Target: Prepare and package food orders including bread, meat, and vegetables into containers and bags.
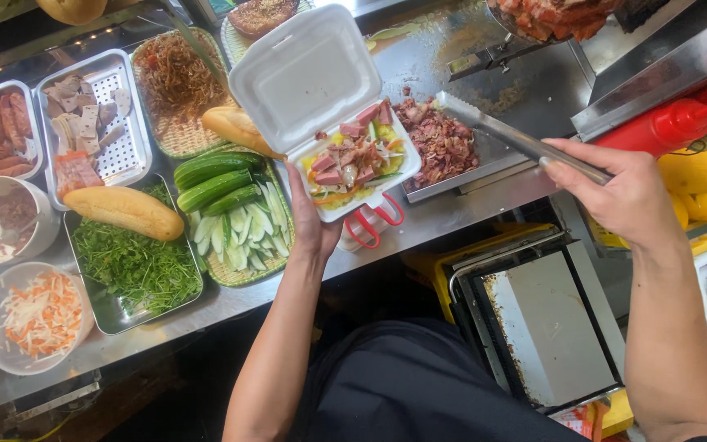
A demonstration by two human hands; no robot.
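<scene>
My left hand (308, 219) holds an open white foam clamshell box (308, 78) from underneath, its lid tipped up and back. The box's lower half holds pink sliced meat, yellow pieces and shredded vegetables (352, 160). My right hand (615, 192) grips long metal tongs (511, 135) whose tips reach a pile of chopped browned meat (442, 143) on a steel griddle (525, 90), just right of the box.
Left of the box sit whole cucumbers (214, 184), cucumber slices, a tray of herbs (137, 266) with a bread roll (124, 211), bowls of pickled carrot (41, 315), sliced meats and noodles. Red-handled scissors (374, 221) lie at the counter edge. A red squeeze bottle (681, 123) stands right.
</scene>
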